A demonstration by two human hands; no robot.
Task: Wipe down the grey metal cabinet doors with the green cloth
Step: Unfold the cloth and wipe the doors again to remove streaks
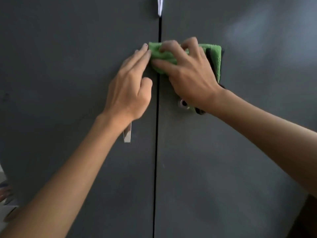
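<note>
Two grey metal cabinet doors fill the view, the left door (pixel 68 66) and the right door (pixel 240 152), split by a dark vertical gap. A folded green cloth (pixel 215 55) is pressed against the doors across that gap, mostly on the right door. My right hand (pixel 190 74) lies over the cloth and grips it with bent fingers. My left hand (pixel 132 83) rests on the left door, its fingertips touching the cloth's left edge.
A shiny metal handle (pixel 127 134) hangs on the left door below my left wrist. A round keyhole lock (pixel 183 103) sits on the right door under my right wrist. White paper (pixel 160 6) sticks out of the gap at the top.
</note>
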